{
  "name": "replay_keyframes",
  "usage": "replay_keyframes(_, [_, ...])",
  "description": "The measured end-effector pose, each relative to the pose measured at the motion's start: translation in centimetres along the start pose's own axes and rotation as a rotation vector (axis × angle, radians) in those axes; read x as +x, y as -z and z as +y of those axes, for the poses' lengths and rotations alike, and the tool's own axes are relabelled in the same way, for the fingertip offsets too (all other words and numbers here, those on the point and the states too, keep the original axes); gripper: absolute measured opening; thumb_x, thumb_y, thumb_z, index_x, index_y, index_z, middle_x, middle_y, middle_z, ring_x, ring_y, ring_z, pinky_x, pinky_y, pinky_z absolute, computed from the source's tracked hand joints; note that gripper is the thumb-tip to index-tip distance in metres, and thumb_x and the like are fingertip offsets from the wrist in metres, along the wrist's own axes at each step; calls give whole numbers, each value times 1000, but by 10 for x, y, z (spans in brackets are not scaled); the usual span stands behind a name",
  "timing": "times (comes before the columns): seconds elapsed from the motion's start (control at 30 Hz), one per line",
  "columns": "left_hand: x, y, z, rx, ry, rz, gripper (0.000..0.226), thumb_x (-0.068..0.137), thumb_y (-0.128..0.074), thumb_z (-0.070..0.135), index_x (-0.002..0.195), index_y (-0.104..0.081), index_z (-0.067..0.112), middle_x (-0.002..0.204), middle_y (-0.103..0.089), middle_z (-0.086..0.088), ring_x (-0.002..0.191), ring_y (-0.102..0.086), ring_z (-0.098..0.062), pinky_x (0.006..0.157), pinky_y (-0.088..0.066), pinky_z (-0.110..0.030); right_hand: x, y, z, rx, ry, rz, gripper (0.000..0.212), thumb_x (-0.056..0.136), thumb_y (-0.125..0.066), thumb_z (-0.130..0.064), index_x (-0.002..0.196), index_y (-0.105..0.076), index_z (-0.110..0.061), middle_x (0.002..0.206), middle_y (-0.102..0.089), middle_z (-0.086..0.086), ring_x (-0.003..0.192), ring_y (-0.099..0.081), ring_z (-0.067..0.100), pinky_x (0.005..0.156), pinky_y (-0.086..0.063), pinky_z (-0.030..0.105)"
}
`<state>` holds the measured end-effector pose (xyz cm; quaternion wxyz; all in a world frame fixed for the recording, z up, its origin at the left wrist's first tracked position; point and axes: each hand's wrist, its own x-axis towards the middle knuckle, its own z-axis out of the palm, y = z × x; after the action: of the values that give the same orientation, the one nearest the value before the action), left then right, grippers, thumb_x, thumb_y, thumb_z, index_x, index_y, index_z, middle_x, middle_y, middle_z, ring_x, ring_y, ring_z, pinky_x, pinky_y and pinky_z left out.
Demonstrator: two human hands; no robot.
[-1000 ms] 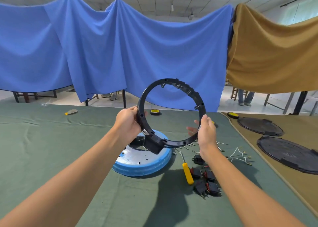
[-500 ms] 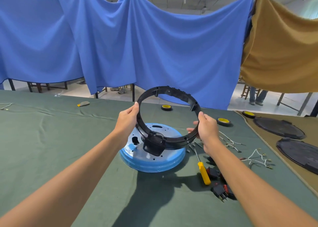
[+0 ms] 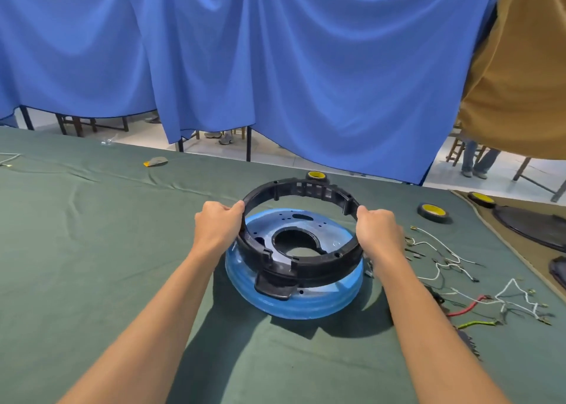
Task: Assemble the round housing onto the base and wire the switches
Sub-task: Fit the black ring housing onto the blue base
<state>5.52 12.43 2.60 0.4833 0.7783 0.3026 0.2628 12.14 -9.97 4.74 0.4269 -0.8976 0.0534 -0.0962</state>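
Black plastic, the round housing [image 3: 321, 265] sits tilted over the blue base [image 3: 306, 304] at centre frame, near edge seemingly down, far edge raised. The left hand [image 3: 219, 223] and right hand [image 3: 378, 229] each grip its rim. Seating looks unfinished, and the loose wires [image 3: 465, 308] at right lie untouched, so all wiring remains.

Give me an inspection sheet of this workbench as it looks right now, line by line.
Surface: wrinkled green cloth.
Job's things: black housing tilted over blue base, far edge raised.
Clutter: tape rolls, black lids at right.
Hands: left hand and right hand grip the housing's opposite sides.
Cables: loose white, red and green wires right of base.
Surroundings: blue drape, tan drape behind.
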Motion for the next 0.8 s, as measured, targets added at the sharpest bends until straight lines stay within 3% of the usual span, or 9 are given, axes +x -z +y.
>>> replay_keyframes(0.1, [14, -3, -4, -15, 33, -50, 42, 88, -60, 34, 58, -52, 6, 59, -56, -10, 58, -47, -24, 63, -54, -37, 6, 1, 1, -3, 15, -39, 39, 99, -36, -29, 65, -44, -12, 68, -49, 5, 65, -44, 19, 60, -33, 33])
replay_keyframes(0.17, [23, -5, -6, -22, 41, -68, 39, 86, -61, 35, 64, -59, 3, 66, -57, -12, 61, -50, -23, 75, -58, -47, 10, 3, 2, -22, 36, -79, 38, 98, -37, -28, 64, -44, -11, 69, -50, 6, 65, -45, 20, 62, -33, 35])
replay_keyframes(0.27, [33, -6, -8, 20, 33, -92, 43, 85, -60, 35, 70, -62, -5, 71, -62, -16, 62, -51, -23, 79, -59, -51, 13, 8, 3, -55, 51, -174, 37, 97, -38, -27, 63, -41, -13, 63, -48, 6, 59, -45, 22, 56, -33, 32])
replay_keyframes(0.37, [39, -5, -10, 26, 20, -123, 48, 86, -60, 36, 81, -64, -12, 81, -69, -24, 62, -54, -24, 76, -61, -45, 17, 14, 4, -98, 60, -298, 32, 95, -37, -24, 67, -44, -11, 67, -51, 10, 64, -51, 27, 66, -46, 39])
replay_keyframes(0.43, [39, -4, -11, 71, -3, -145, 40, 87, -59, 36, 72, -62, 0, 71, -61, -19, 59, -48, -23, 65, -52, -33, 17, 19, 2, -153, 74, -367, 27, 92, -39, -21, 67, -45, -10, 68, -55, 14, 67, -57, 32, 71, -52, 43])
replay_keyframes(0.53, [38, -5, -14, 89, -56, -202, 25, 91, -56, 36, 74, -58, 17, 70, -51, -7, 64, -42, -19, 62, -36, -32, 14, 25, 0, -234, 93, -384, 25, 87, -45, -22, 65, -50, -10, 78, -68, 21, 80, -67, 39, 78, -55, 50])
replay_keyframes(0.6, [40, -5, -15, 77, -74, -243, 21, 91, -55, 38, 78, -57, 21, 73, -51, -6, 68, -43, -18, 65, -35, -33, 12, 26, 1, -227, 102, -358, 33, 89, -48, -29, 65, -55, -6, 81, -70, 21, 82, -69, 37, 80, -57, 51])
replay_keyframes(0.67, [40, -5, -14, 57, -76, -278, 21, 91, -55, 41, 81, -57, 23, 75, -53, -6, 69, -44, -17, 68, -36, -33, 10, 23, 1, -149, 112, -316, 42, 91, -50, -34, 80, -61, 4, 87, -70, 22, 86, -68, 38, 81, -56, 54])
replay_keyframes(0.8, [32, -10, -8, 5, -72, -352, 39, 91, -46, 64, 85, -54, 25, 83, -52, -2, 76, -47, -16, 73, -36, -34, 7, 20, 3, -139, 132, -284, 40, 93, -52, -39, 96, -64, -1, 89, -69, 18, 86, -66, 35, 81, -56, 53])
